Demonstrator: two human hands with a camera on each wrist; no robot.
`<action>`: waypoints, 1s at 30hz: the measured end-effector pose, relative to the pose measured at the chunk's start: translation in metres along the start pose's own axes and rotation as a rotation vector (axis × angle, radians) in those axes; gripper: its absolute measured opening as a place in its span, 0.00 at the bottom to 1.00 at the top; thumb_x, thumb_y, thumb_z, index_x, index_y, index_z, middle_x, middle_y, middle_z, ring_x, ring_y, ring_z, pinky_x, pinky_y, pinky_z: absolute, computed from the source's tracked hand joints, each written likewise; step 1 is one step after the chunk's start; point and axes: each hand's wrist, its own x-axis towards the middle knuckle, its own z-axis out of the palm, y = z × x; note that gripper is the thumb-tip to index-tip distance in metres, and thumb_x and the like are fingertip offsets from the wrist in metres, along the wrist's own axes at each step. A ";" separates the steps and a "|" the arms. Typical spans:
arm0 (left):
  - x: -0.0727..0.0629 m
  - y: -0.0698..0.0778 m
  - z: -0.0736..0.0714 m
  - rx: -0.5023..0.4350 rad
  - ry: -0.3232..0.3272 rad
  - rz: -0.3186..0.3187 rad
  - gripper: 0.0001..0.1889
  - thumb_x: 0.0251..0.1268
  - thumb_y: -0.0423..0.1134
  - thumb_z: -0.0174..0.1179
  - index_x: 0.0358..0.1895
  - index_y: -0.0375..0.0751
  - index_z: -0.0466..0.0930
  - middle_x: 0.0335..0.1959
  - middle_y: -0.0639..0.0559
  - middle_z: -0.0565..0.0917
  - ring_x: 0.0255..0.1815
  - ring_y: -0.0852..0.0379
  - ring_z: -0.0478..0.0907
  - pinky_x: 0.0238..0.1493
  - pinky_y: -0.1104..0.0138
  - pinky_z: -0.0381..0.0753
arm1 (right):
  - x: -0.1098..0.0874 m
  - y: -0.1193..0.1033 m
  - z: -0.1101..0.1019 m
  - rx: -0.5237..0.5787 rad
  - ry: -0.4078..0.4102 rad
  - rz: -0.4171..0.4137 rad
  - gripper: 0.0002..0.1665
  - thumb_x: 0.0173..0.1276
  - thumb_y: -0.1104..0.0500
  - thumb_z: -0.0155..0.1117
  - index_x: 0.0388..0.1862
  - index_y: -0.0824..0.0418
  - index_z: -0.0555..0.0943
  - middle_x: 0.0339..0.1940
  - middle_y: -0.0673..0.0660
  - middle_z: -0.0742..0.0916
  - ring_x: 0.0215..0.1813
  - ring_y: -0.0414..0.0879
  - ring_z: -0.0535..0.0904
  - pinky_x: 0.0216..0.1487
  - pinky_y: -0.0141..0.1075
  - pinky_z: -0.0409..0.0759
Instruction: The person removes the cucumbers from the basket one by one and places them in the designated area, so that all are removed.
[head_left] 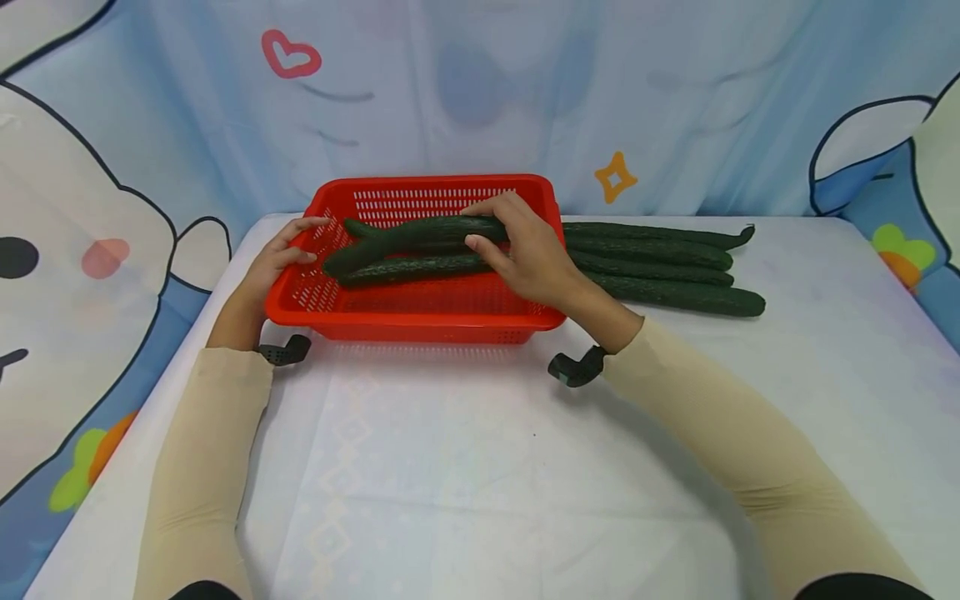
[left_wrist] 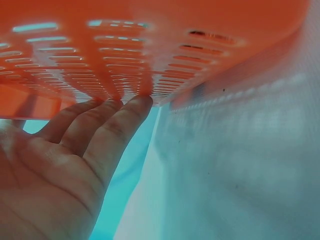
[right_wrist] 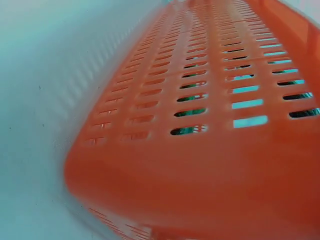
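A red plastic basket [head_left: 420,321] with slotted walls stands on the table. My right hand [head_left: 528,246] reaches over its right part and grips the right end of a dark green cucumber [head_left: 420,236], thumb on the near side and fingers over the far side. That cucumber lies slantwise over another cucumber [head_left: 412,269] inside the basket; part of one more shows behind. At the basket's left end, my left hand [head_left: 273,258] holds the rim. In the left wrist view its fingers [left_wrist: 107,132] touch the slotted outer wall. The right wrist view shows only the basket's outer side [right_wrist: 200,175], no hand.
Several cucumbers [head_left: 667,271] lie side by side on the white-covered table [head_left: 450,467], right of the basket. A light blue printed curtain [head_left: 480,100] hangs behind the table. Black wrist-camera mounts [head_left: 577,368] stick out from both wrists near the basket's front.
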 end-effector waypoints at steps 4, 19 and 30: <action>-0.002 0.000 -0.001 -0.026 -0.007 -0.001 0.26 0.70 0.27 0.46 0.67 0.56 0.67 0.71 0.46 0.60 0.59 0.55 0.74 0.49 0.65 0.85 | -0.004 -0.002 -0.001 0.045 0.022 0.024 0.23 0.72 0.56 0.60 0.63 0.61 0.73 0.58 0.60 0.78 0.45 0.49 0.71 0.45 0.41 0.71; 0.000 -0.001 -0.001 -0.006 -0.010 0.008 0.27 0.69 0.26 0.46 0.67 0.55 0.67 0.72 0.45 0.61 0.57 0.55 0.77 0.51 0.65 0.85 | -0.035 -0.020 -0.031 0.086 0.068 0.160 0.24 0.72 0.57 0.60 0.65 0.63 0.72 0.61 0.60 0.78 0.59 0.49 0.73 0.52 0.44 0.75; 0.001 0.001 -0.001 -0.035 -0.006 -0.013 0.26 0.69 0.26 0.46 0.66 0.56 0.67 0.71 0.47 0.60 0.66 0.48 0.67 0.49 0.66 0.86 | -0.083 -0.031 -0.087 0.005 0.093 0.226 0.24 0.70 0.59 0.63 0.64 0.60 0.74 0.56 0.58 0.81 0.43 0.33 0.74 0.40 0.18 0.72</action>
